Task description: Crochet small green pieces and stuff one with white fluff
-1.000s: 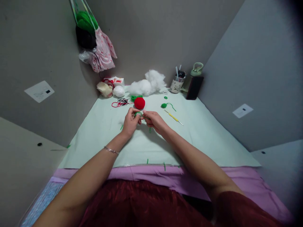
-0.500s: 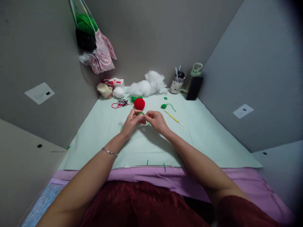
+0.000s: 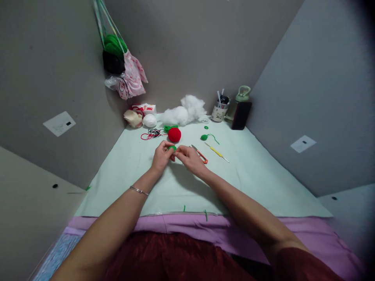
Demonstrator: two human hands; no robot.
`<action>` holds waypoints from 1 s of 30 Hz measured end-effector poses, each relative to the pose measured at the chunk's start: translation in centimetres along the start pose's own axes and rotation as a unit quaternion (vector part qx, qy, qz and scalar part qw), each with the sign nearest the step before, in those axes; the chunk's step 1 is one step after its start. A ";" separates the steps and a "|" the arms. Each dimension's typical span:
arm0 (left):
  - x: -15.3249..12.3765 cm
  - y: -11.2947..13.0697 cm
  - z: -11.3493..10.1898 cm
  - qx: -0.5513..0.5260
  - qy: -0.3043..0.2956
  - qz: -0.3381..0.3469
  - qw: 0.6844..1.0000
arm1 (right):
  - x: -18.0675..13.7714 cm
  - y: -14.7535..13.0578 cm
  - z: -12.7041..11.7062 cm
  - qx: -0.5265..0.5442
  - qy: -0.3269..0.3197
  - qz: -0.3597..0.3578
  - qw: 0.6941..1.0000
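Observation:
My left hand is closed around a small green crochet piece, with the thumb and fingers gripping its edge. My right hand meets it from the other side, thumb and finger pinched together at the piece; what lies between those fingertips is too small to make out. Just past the right hand lie orange-handled thread snips, partly covered by it. A yellow-handled crochet hook rests to their right. Right behind the green piece sits a red ball.
A small green ball with a yarn tail and a green ring lie beyond the hook. White stuffing, a pen cup, a bottle and a dark phone line the back. Tangled yarn lies left.
The view has shifted, so the table sits slightly lower. The orange snips now show beside my right hand. Both hands stay together at the green piece, which shows more of its surface.

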State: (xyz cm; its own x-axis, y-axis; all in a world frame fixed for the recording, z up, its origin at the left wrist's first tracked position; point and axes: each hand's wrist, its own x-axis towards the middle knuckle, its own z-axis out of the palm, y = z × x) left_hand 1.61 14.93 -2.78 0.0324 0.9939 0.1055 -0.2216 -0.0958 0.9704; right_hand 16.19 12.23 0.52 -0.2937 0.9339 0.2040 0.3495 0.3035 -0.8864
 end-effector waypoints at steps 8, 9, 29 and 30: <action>-0.6 0.8 -0.2 -0.007 -0.006 -0.048 0.999 | 0.7 1.0 -2.9 -0.033 0.113 -0.060 0.991; -0.6 0.7 -0.1 -0.004 -0.013 -0.052 0.999 | 0.7 0.9 -3.1 0.016 0.111 -0.063 0.992; -0.8 -0.5 0.2 -0.019 -0.041 -0.069 0.997 | 0.9 2.3 -2.0 -0.094 -0.023 0.000 0.995; -0.8 -0.6 0.3 -0.021 -0.045 -0.070 0.996 | 0.9 2.4 -2.0 -0.092 -0.017 0.004 0.996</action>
State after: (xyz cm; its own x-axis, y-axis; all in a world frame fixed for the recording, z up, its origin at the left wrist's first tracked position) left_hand 1.97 14.14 -3.39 0.1534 0.9881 -0.0087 -0.2493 0.0473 0.9673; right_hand 18.52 14.21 -0.65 -0.3195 0.9302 0.1809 0.5080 0.3293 -0.7960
